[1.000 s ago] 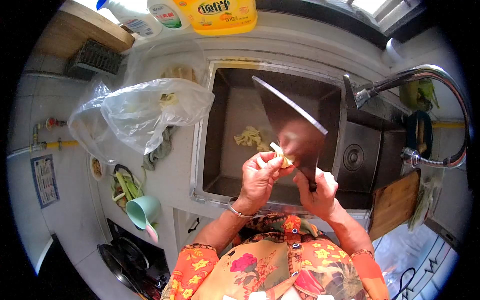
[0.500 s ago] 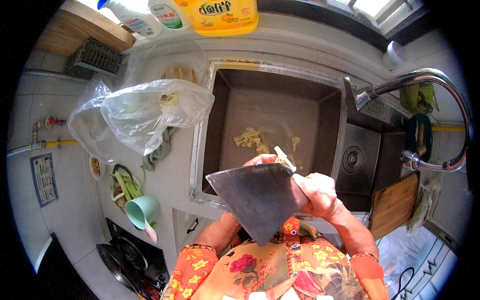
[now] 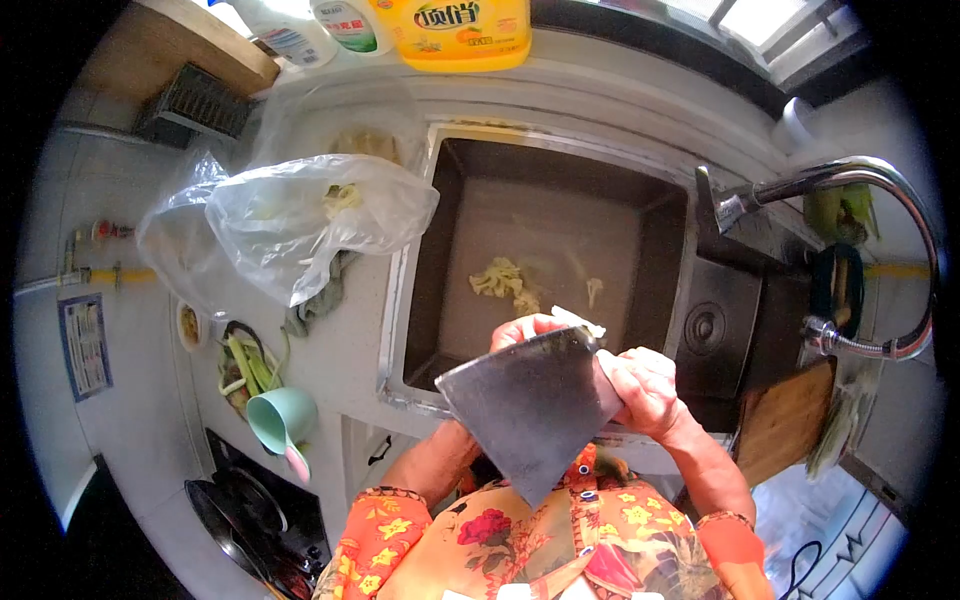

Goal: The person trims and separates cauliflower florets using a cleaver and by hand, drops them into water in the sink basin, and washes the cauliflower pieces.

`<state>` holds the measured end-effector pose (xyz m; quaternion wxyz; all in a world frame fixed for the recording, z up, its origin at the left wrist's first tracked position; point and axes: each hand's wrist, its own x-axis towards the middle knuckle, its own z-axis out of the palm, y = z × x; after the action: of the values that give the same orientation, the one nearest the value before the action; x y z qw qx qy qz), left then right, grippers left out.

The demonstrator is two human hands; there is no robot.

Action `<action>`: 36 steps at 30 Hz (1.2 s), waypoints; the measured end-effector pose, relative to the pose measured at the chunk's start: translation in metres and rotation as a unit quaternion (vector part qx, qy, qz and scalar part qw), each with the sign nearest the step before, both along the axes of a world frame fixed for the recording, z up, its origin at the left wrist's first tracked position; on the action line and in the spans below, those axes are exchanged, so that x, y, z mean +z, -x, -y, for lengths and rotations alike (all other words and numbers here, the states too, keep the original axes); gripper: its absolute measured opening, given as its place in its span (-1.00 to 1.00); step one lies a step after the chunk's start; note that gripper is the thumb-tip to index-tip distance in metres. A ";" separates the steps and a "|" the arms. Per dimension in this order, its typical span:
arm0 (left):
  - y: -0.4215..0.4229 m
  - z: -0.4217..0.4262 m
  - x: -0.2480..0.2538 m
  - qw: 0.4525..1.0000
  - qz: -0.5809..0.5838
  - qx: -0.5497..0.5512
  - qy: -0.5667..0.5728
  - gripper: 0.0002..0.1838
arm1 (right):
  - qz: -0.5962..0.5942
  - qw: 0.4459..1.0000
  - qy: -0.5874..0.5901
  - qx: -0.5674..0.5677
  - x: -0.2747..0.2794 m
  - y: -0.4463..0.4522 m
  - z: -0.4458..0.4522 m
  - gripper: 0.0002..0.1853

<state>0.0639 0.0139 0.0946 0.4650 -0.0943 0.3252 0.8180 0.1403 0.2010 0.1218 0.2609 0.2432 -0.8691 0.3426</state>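
My right hand is closed round the neck of a wide dark cleaver, its blade tilted in front of my body. Behind the blade's upper edge, my left hand is mostly hidden, with only bent fingers showing. A pale piece of cauliflower sticks out over the blade's top corner, beside those fingers. Below both hands lie several cauliflower florets in the dark sink, which appears to hold some water.
A clear plastic bag with pale pieces inside lies left of the sink. The curved faucet rises at the right, above a cutting board. A mint-green cup stands at the lower left; a yellow bottle is at the back.
The cauliflower piece has tipped from steep to nearly level over the blade's corner. The cleaver has shifted slightly right, and more of my left hand's fingers show.
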 end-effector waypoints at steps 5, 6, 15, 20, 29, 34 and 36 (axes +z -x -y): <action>0.001 -0.003 -0.004 0.995 0.096 0.006 0.003 -0.79 | 0.013 1.000 0.023 -0.002 0.006 0.005 0.004 -0.62; 0.003 -0.004 0.002 0.996 0.090 0.014 0.006 -0.79 | 0.014 1.000 0.022 0.001 0.005 0.006 0.004 -0.62; 0.002 0.002 0.000 0.996 0.066 0.011 -0.056 -0.82 | 0.036 0.999 0.005 0.025 0.000 0.007 -0.002 -0.60; -0.003 -0.002 0.002 0.999 0.017 0.029 -0.015 -0.78 | 0.042 0.998 0.018 0.053 -0.006 0.006 -0.013 -0.58; -0.001 0.003 -0.001 0.993 0.053 0.001 -0.108 -0.78 | 0.087 0.995 -0.008 0.044 -0.022 0.012 -0.029 -0.52; 0.012 0.009 -0.010 0.997 -0.036 -0.060 -0.016 -0.73 | 0.134 0.990 0.043 -0.024 -0.032 0.021 -0.030 -0.71; 0.019 0.007 -0.028 1.000 0.014 -0.001 0.020 -0.71 | 0.180 0.977 0.077 -0.084 -0.027 0.018 -0.029 -0.75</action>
<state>0.0448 0.0065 0.0668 0.4688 -0.1150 0.3351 0.8092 0.1219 0.2299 0.0943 0.1453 0.0832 -0.8903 0.4234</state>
